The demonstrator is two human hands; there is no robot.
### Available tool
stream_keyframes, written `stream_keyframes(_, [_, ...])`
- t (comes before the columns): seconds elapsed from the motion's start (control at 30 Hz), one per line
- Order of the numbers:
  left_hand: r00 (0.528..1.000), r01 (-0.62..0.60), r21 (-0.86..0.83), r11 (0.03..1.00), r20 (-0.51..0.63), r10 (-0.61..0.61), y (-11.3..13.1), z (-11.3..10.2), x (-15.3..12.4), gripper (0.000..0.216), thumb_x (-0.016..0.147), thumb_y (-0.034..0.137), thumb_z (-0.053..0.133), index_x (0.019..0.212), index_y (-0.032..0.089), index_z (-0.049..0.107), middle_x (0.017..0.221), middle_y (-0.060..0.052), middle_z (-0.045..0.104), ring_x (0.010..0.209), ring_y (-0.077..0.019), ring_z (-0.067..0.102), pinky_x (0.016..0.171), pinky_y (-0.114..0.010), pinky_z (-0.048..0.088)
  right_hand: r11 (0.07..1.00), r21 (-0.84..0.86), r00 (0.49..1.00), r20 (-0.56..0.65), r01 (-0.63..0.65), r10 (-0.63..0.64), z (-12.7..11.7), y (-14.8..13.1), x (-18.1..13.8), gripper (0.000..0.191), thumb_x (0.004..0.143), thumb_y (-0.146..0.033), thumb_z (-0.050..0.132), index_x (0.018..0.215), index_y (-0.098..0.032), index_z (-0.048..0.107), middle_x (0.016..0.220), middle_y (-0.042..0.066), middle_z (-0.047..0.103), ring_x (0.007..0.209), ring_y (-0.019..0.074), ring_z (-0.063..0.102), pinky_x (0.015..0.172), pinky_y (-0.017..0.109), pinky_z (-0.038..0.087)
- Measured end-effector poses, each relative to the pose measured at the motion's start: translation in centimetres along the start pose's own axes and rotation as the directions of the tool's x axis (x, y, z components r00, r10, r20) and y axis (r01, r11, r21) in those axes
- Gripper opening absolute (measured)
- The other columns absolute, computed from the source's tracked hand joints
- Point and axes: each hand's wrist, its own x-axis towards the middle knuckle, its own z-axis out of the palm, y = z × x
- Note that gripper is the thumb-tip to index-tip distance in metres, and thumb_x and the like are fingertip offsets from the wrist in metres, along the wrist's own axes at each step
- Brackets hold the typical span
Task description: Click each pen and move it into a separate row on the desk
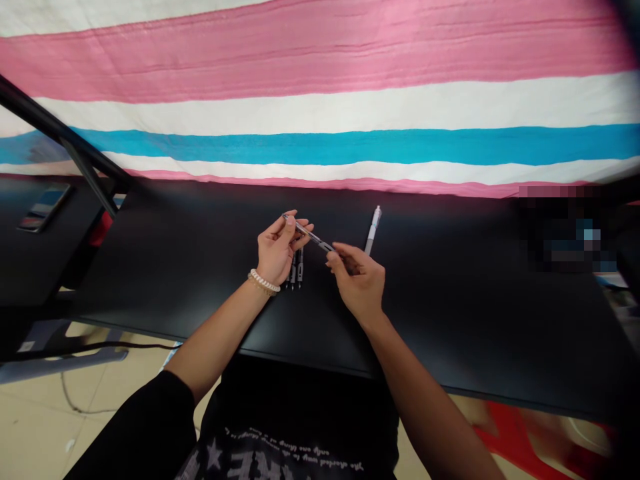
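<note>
Above a black table (450, 313), my left hand (277, 250) and my right hand (357, 277) hold one slim grey pen (309, 235) between them. The left fingers pinch its upper end, and the right fingers are closed on its lower, darker end. A beaded bracelet (263, 282) circles my left wrist. Under the left hand, a few dark pens (297, 272) lie side by side on the table. A white and silver pen (373, 230) lies on the table just beyond my right hand.
A pink, white and blue striped cloth (320, 100) hangs behind the table. A black metal frame (75, 150) slants at the left, with a phone-like object (43, 208) on a dark surface there. Something red (520, 437) stands on the floor at lower right.
</note>
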Motion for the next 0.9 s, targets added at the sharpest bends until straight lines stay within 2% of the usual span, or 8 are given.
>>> stream_keyframes(0.07, [1.0, 0.0, 0.014, 1.0, -0.014, 0.0, 0.0, -0.01, 0.01, 0.036, 0.075, 0.04, 0.082, 0.101, 0.018, 0.071, 0.091, -0.005, 0.075, 0.088, -0.0188, 0.075, 0.087, -0.034, 0.059, 1.0, 0.003, 1.0, -0.003, 0.017, -0.017, 0.03, 0.0, -0.01, 0.024, 0.086, -0.036, 0.072, 0.105, -0.022, 0.072, 0.089, 0.004, 0.075, 0.075, 0.0172, 0.073, 0.072, 0.032, 0.062])
stream_keyframes(0.17, [1.0, 0.0, 0.018, 1.0, -0.015, 0.0, -0.07, -0.01, 0.0, 0.036, 0.075, 0.04, 0.082, 0.101, 0.018, 0.071, 0.091, -0.005, 0.075, 0.088, -0.019, 0.074, 0.087, -0.034, 0.058, 0.999, 0.016, 0.997, 0.073, -0.03, 0.029, 0.03, -0.14, -0.01, 0.021, 0.092, -0.039, 0.064, 0.096, -0.02, 0.073, 0.077, 0.003, 0.073, 0.063, 0.0151, 0.07, 0.06, 0.029, 0.06])
stream_keyframes(0.23, [1.0, -0.005, 0.01, 1.0, -0.008, 0.005, -0.12, -0.01, -0.04, 0.036, 0.075, 0.04, 0.083, 0.101, 0.018, 0.071, 0.09, -0.005, 0.075, 0.087, -0.0189, 0.074, 0.085, -0.034, 0.059, 0.997, 0.041, 0.995, 0.083, -0.06, 0.056, 0.05, -0.21, 0.0, 0.025, 0.09, -0.043, 0.065, 0.1, -0.02, 0.071, 0.08, 0.003, 0.074, 0.063, 0.0152, 0.07, 0.057, 0.028, 0.06])
stream_keyframes(0.3, [1.0, -0.006, 0.012, 1.0, -0.008, 0.006, -0.14, 0.01, -0.08, 0.036, 0.075, 0.039, 0.082, 0.102, 0.018, 0.071, 0.09, -0.005, 0.075, 0.087, -0.0189, 0.074, 0.086, -0.034, 0.059, 0.997, 0.06, 0.996, 0.075, -0.056, 0.051, 0.06, -0.22, 0.02, 0.028, 0.088, -0.044, 0.068, 0.104, -0.021, 0.07, 0.084, 0.003, 0.074, 0.066, 0.0155, 0.071, 0.06, 0.028, 0.061])
stream_keyframes(0.53, [1.0, 0.006, 0.029, 1.0, -0.024, -0.005, -0.02, 0.04, -0.15, 0.036, 0.076, 0.04, 0.081, 0.103, 0.018, 0.07, 0.091, -0.005, 0.075, 0.088, -0.0186, 0.074, 0.087, -0.034, 0.058, 0.996, 0.053, 0.993, 0.098, -0.073, 0.068, -0.15, -0.26, 0.11, 0.028, 0.087, -0.045, 0.068, 0.102, -0.021, 0.07, 0.077, 0.001, 0.072, 0.059, 0.014, 0.069, 0.056, 0.027, 0.059])
stream_keyframes(0.77, [1.0, -0.015, 0.038, 0.999, -0.003, 0.015, 0.0, -0.04, -0.16, 0.036, 0.075, 0.041, 0.082, 0.102, 0.019, 0.071, 0.091, -0.004, 0.075, 0.086, -0.018, 0.074, 0.081, -0.031, 0.058, 0.996, 0.023, 0.982, 0.171, -0.091, 0.086, -0.13, -0.33, 0.14, 0.029, 0.091, -0.048, 0.063, 0.098, -0.02, 0.07, 0.068, -0.001, 0.068, 0.052, 0.0123, 0.065, 0.051, 0.024, 0.054])
stream_keyframes(0.9, [1.0, -0.016, 0.062, 0.998, -0.006, 0.016, 0.03, -0.03, -0.21, 0.037, 0.076, 0.042, 0.081, 0.103, 0.02, 0.071, 0.091, -0.004, 0.074, 0.087, -0.0182, 0.074, 0.082, -0.032, 0.058, 0.997, -0.008, 0.985, 0.159, -0.073, 0.073, -0.27, -0.45, 0.21, 0.031, 0.09, -0.05, 0.062, 0.098, -0.02, 0.068, 0.067, -0.001, 0.067, 0.052, 0.0123, 0.064, 0.049, 0.023, 0.051])
